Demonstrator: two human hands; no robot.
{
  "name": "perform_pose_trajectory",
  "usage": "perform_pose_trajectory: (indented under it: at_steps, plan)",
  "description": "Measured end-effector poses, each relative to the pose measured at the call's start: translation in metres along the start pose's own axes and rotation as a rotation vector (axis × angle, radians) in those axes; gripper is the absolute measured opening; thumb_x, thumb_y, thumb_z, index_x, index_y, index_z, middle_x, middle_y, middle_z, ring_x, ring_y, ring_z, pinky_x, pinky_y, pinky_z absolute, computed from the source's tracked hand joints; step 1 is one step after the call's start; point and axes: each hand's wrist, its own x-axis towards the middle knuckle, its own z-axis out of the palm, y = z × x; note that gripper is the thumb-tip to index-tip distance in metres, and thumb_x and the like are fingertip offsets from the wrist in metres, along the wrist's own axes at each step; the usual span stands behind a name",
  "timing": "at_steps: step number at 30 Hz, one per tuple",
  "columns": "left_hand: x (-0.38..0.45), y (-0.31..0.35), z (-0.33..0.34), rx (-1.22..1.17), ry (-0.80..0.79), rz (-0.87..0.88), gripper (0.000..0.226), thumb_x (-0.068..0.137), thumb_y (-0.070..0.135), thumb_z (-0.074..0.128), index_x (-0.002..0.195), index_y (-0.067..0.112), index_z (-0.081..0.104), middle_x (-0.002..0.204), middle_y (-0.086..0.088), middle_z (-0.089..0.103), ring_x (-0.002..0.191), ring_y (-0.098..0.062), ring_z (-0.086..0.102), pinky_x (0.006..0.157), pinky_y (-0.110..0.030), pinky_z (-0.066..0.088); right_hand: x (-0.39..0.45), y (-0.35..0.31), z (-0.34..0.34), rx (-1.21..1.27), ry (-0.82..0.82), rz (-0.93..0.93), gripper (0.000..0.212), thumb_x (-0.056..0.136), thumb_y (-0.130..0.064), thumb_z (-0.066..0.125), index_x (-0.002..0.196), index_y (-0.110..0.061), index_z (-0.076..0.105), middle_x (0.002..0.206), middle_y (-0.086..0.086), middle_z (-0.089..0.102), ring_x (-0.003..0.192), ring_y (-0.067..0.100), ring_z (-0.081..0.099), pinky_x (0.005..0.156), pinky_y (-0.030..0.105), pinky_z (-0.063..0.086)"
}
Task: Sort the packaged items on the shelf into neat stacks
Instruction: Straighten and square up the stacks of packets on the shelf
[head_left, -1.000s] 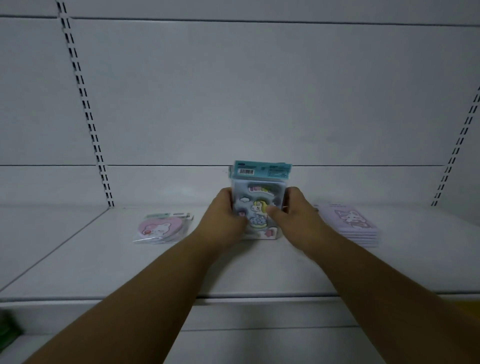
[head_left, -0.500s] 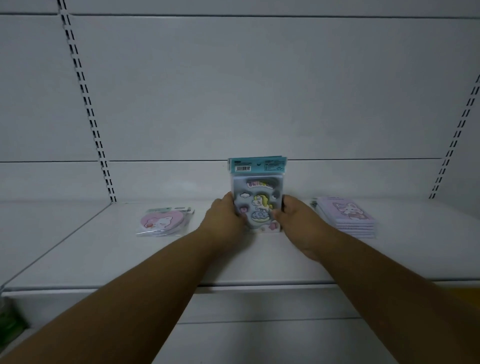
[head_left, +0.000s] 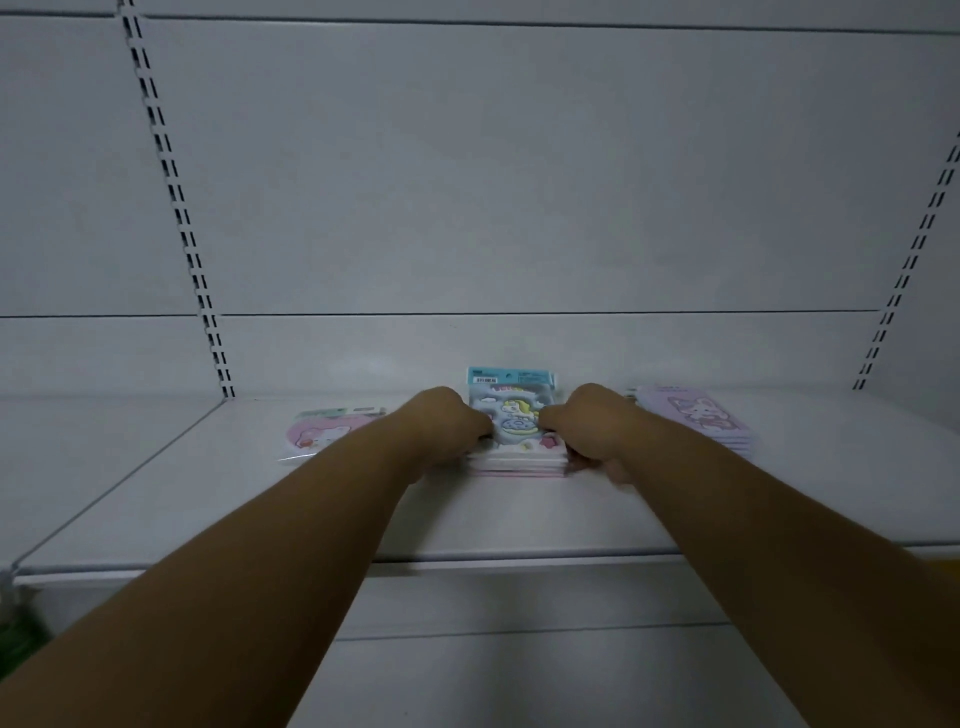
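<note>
Unicorn packs (head_left: 514, 431), sides hidden by hands (head_left: 451, 423)

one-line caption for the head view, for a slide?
Both hands, left hand and right hand, grip the unicorn sticker pack stack on the white shelf.

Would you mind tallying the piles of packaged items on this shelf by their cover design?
Unicorn design pile, held between left hand and right hand: 1
Round pink design pile: 1
Lilac animal design pile: 1
Total: 3 piles
</note>
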Motion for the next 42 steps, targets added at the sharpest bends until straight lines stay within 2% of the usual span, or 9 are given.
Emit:
perform_pose_trajectory:
  at_steps: [3, 7, 9, 13, 18, 21, 26, 31, 42]
  plan:
    - [-0.001, -0.001, 0.001, 0.049, 0.035, -0.027, 0.035, 0.090, 0.039, 0.059, 0.103, 0.006, 0.062, 0.092, -0.009, 0.058, 0.071, -0.016, 0.049, 0.052, -0.025, 0.035, -0.004, -0.004, -0.002, -0.136, 0.027, 0.005, 0.026, 0.090, -0.017, 0.058, 0.067, -0.010, 0.050, 0.030, -0.004, 0.050, 0.039, 0.012, 0.043, 0.029, 0.012, 0.031]
    - [-0.004, -0.008, -0.002, 0.102, 0.073, 0.024, 0.050, 0.095, 0.048, 0.050, 0.108, 0.002, 0.063, 0.098, -0.011, 0.065, 0.086, -0.025, 0.060, 0.070, -0.030, 0.049, -0.005, 0.001, -0.008, -0.393, 0.071, -0.089, 0.047, 0.092, -0.048, 0.055, 0.060, -0.013, 0.049, 0.043, 0.001, 0.051, 0.037, 0.013, 0.045, 0.045, 0.023, 0.039]
    - [-0.012, -0.014, -0.008, 0.144, 0.058, 0.066, 0.053, 0.095, 0.053, 0.047, 0.103, 0.004, 0.065, 0.099, -0.013, 0.070, 0.085, -0.025, 0.064, 0.077, -0.035, 0.053, -0.013, 0.008, -0.014, -0.591, 0.127, -0.209, 0.054, 0.090, -0.062, 0.047, 0.060, -0.016, 0.049, 0.053, 0.001, 0.050, 0.049, 0.014, 0.048, 0.050, 0.027, 0.037]
    - [-0.030, -0.019, -0.013, 0.466, 0.036, 0.190, 0.050, 0.087, 0.061, 0.055, 0.092, 0.012, 0.067, 0.085, -0.006, 0.066, 0.068, -0.014, 0.053, 0.059, -0.026, 0.041, -0.029, 0.017, -0.020, -0.815, 0.107, -0.389, 0.042, 0.087, -0.059, 0.054, 0.077, -0.018, 0.061, 0.077, 0.002, 0.064, 0.075, 0.019, 0.059, 0.065, 0.032, 0.046]
    - [-0.032, -0.017, -0.010, 0.598, 0.057, 0.294, 0.038, 0.096, 0.047, 0.049, 0.092, 0.013, 0.064, 0.081, -0.003, 0.061, 0.067, -0.014, 0.049, 0.056, -0.027, 0.034, -0.036, 0.014, -0.016, -0.963, 0.106, -0.494, 0.032, 0.093, -0.050, 0.050, 0.078, -0.021, 0.049, 0.078, 0.000, 0.054, 0.076, 0.020, 0.052, 0.069, 0.033, 0.043]
    - [-0.032, -0.019, -0.008, 0.623, 0.061, 0.314, 0.035, 0.099, 0.042, 0.045, 0.093, 0.011, 0.062, 0.089, -0.009, 0.063, 0.074, -0.018, 0.050, 0.063, -0.028, 0.034, -0.038, 0.016, -0.016, -0.995, 0.107, -0.525, 0.031, 0.096, -0.048, 0.047, 0.080, -0.021, 0.047, 0.082, 0.002, 0.054, 0.075, 0.018, 0.048, 0.068, 0.032, 0.040]
    - [-0.035, -0.022, -0.006, 0.596, 0.051, 0.328, 0.029, 0.098, 0.044, 0.049, 0.097, 0.017, 0.058, 0.088, 0.000, 0.055, 0.079, -0.015, 0.049, 0.070, -0.026, 0.037, -0.034, 0.022, -0.012, -1.025, 0.116, -0.507, 0.032, 0.098, -0.049, 0.039, 0.085, -0.021, 0.046, 0.093, 0.006, 0.062, 0.077, 0.018, 0.047, 0.068, 0.030, 0.036]
    - [-0.039, -0.024, -0.005, 0.552, 0.071, 0.342, 0.030, 0.096, 0.041, 0.054, 0.103, 0.014, 0.064, 0.105, -0.006, 0.067, 0.081, -0.016, 0.048, 0.072, -0.026, 0.037, -0.034, 0.027, -0.012, -0.929, 0.065, -0.475, 0.028, 0.100, -0.043, 0.042, 0.084, -0.020, 0.048, 0.085, 0.001, 0.053, 0.078, 0.018, 0.048, 0.068, 0.029, 0.034]
    - [-0.037, -0.024, 0.001, 0.507, 0.100, 0.321, 0.031, 0.096, 0.041, 0.054, 0.105, 0.013, 0.065, 0.105, -0.005, 0.068, 0.081, -0.016, 0.050, 0.072, -0.026, 0.038, -0.033, 0.029, -0.013, -0.888, 0.071, -0.463, 0.025, 0.098, -0.040, 0.046, 0.086, -0.019, 0.054, 0.088, 0.005, 0.061, 0.079, 0.018, 0.050, 0.068, 0.029, 0.036]
